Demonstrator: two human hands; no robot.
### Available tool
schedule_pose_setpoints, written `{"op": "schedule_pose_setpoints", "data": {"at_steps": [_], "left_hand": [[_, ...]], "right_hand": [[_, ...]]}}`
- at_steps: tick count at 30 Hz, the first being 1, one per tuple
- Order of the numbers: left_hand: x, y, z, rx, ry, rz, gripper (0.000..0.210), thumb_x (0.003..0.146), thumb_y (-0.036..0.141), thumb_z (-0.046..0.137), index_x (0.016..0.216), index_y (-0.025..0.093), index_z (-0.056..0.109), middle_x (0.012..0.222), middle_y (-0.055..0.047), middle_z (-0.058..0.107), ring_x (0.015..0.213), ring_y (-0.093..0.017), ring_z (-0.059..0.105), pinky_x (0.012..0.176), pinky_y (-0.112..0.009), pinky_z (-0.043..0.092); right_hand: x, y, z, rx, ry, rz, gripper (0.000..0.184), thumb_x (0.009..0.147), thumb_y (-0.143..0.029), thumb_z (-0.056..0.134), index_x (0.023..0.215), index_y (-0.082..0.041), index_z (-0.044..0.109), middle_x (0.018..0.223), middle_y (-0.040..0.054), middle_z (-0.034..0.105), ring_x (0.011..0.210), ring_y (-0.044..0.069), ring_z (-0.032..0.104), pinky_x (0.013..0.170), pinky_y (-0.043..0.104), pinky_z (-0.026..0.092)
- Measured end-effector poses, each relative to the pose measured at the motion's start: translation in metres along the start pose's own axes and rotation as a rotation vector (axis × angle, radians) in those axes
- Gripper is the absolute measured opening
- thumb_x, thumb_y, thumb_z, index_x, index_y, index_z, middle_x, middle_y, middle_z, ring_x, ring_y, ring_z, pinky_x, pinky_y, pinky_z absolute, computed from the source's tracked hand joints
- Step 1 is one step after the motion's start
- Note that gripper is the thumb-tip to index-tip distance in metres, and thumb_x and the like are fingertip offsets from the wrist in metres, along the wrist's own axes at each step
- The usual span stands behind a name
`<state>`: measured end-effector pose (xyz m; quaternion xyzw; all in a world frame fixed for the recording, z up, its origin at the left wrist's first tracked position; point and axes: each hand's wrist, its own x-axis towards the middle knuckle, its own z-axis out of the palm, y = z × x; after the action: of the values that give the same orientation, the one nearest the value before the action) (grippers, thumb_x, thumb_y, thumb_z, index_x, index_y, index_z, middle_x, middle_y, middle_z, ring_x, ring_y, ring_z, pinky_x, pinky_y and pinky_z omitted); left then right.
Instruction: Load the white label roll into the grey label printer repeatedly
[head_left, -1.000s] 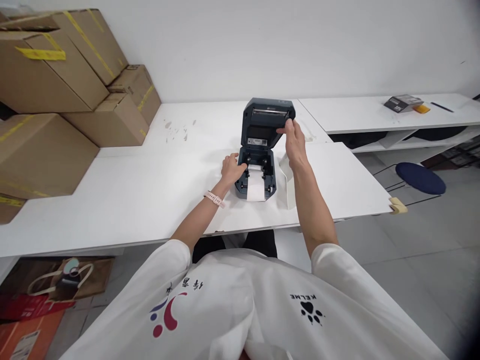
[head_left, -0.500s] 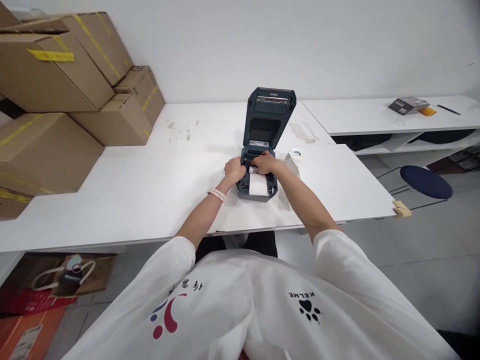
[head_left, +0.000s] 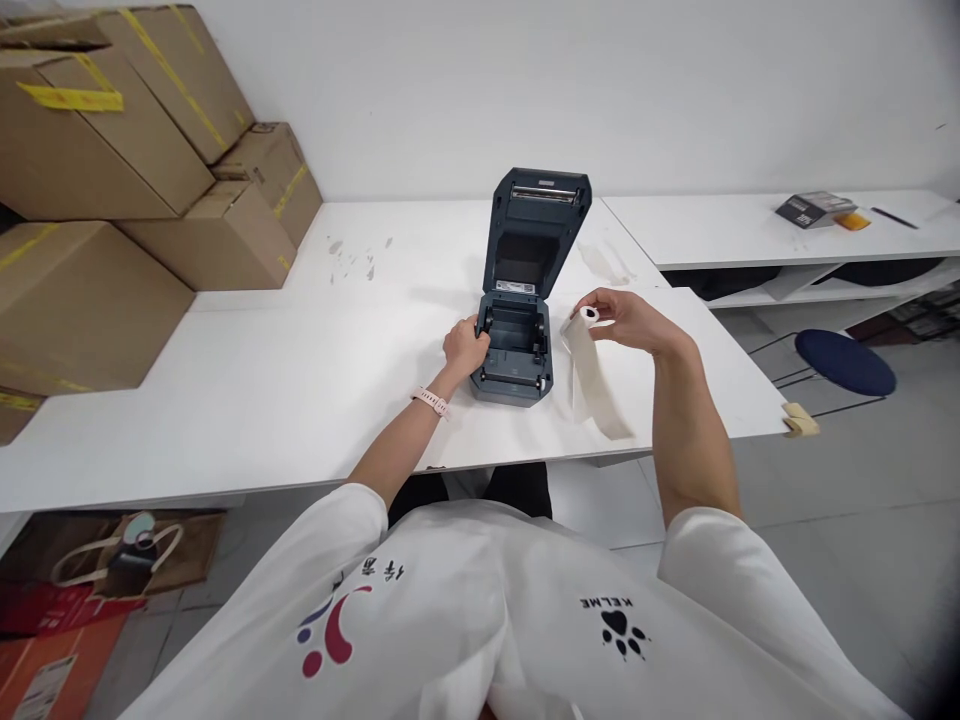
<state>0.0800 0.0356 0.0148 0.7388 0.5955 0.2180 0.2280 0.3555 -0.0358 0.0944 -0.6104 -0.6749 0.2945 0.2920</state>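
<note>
A dark blue-grey label printer [head_left: 517, 385] stands on the white table with its lid [head_left: 536, 235] raised. Its bay shows rollers and holders with no paper in it. My left hand [head_left: 466, 346] is closed on the printer's left edge, fingers partly hidden by the rim. To the printer's right, my right hand [head_left: 630, 320] grips a paper label roll [head_left: 589, 316] from its far and right sides. A long strip of backing paper [head_left: 606, 395] trails from there toward the table's front. Whether a second roll sits behind it I cannot tell.
Cardboard boxes [head_left: 150, 300] with yellow tape are piled at the left. On the right-hand side table [head_left: 720, 225] lie a grey-black box [head_left: 816, 209], an orange item [head_left: 853, 221] and a dark pen-like object [head_left: 894, 217]. A blue stool [head_left: 845, 361] stands beyond the table's right end.
My right hand has left the printer's bay and moved right, now on a label roll. The white paper in the bay is gone. My left hand stays at the printer's left edge.
</note>
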Motion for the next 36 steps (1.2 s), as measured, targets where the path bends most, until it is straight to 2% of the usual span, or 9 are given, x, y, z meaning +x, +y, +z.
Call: {"op": "schedule_pose_setpoints", "data": {"at_steps": [4,9,16,20,24,27,29,33,36], "left_hand": [[0.001,-0.001,0.001,0.004,0.003,-0.001,0.046,0.086,0.024,0.048,0.129,0.025,0.063,0.121,-0.007,0.070,0.110,-0.024,0.064,0.091,-0.033,0.049],[0.000,-0.001,-0.001,-0.005,-0.017,-0.009,0.046,0.086,0.024,0.048,0.129,0.027,0.063,0.120,-0.005,0.071,0.107,-0.024,0.065,0.091,-0.033,0.048],[-0.001,0.000,-0.003,-0.041,-0.020,-0.019,0.046,0.085,0.024,0.048,0.129,0.027,0.063,0.120,-0.006,0.071,0.108,-0.025,0.064,0.092,-0.035,0.048],[-0.002,0.000,-0.003,-0.069,-0.029,-0.012,0.045,0.084,0.025,0.048,0.127,0.027,0.064,0.117,-0.005,0.071,0.107,-0.025,0.064,0.090,-0.034,0.049],[-0.002,0.000,-0.003,-0.069,-0.013,-0.018,0.047,0.085,0.025,0.048,0.130,0.026,0.063,0.119,-0.006,0.070,0.104,-0.023,0.065,0.089,-0.033,0.049],[-0.003,0.001,-0.004,-0.060,-0.016,-0.024,0.047,0.086,0.025,0.047,0.130,0.027,0.062,0.117,-0.005,0.071,0.108,-0.023,0.064,0.090,-0.033,0.048],[-0.003,0.001,-0.004,-0.055,-0.023,-0.025,0.046,0.086,0.025,0.047,0.129,0.028,0.063,0.116,-0.005,0.071,0.109,-0.023,0.064,0.090,-0.033,0.048],[-0.002,0.000,-0.003,-0.063,-0.018,-0.010,0.045,0.085,0.023,0.047,0.126,0.028,0.064,0.115,-0.004,0.071,0.108,-0.024,0.064,0.090,-0.033,0.048],[-0.001,0.000,-0.002,-0.056,-0.011,-0.010,0.044,0.085,0.023,0.046,0.125,0.029,0.065,0.114,-0.004,0.071,0.104,-0.023,0.065,0.088,-0.033,0.049]], "right_hand": [[0.031,0.029,0.017,-0.292,0.029,0.012,0.041,0.063,-0.037,0.079,0.101,-0.022,0.071,0.104,0.0048,0.073,0.101,0.028,0.065,0.097,0.044,0.044],[0.067,0.048,0.036,-0.599,-0.020,0.048,0.034,0.069,-0.032,0.073,0.102,-0.024,0.073,0.102,0.0032,0.074,0.110,0.028,0.062,0.115,0.059,0.013],[0.069,0.054,0.034,-0.656,-0.097,0.097,0.037,0.068,-0.030,0.078,0.105,-0.030,0.076,0.133,0.0057,0.065,0.146,0.036,0.032,0.116,0.069,0.004],[0.050,0.066,-0.002,-0.160,0.071,0.042,0.048,0.080,-0.035,0.063,0.128,-0.031,0.064,0.150,0.0065,0.052,0.145,0.031,0.039,0.117,0.061,0.026],[0.029,0.100,-0.025,0.189,0.200,0.158,0.065,0.068,-0.024,0.061,0.133,-0.025,0.056,0.148,0.0131,0.053,0.138,0.028,0.049,0.108,0.050,0.046],[0.025,0.119,-0.010,0.308,0.099,0.210,0.073,0.057,-0.024,0.070,0.129,-0.027,0.055,0.148,0.0109,0.054,0.134,0.031,0.053,0.101,0.049,0.053],[0.027,0.120,0.010,0.333,0.101,0.202,0.069,0.054,-0.026,0.074,0.121,-0.025,0.058,0.134,0.0108,0.065,0.120,0.031,0.061,0.094,0.048,0.056],[0.033,0.103,0.032,0.273,0.230,0.152,0.043,0.065,-0.042,0.073,0.101,-0.021,0.062,0.090,0.0107,0.075,0.092,0.028,0.068,0.080,0.043,0.057],[0.026,0.081,0.021,0.211,0.274,0.081,0.035,0.076,-0.052,0.065,0.091,-0.021,0.063,0.073,0.0113,0.071,0.084,0.028,0.067,0.075,0.040,0.055]]}}
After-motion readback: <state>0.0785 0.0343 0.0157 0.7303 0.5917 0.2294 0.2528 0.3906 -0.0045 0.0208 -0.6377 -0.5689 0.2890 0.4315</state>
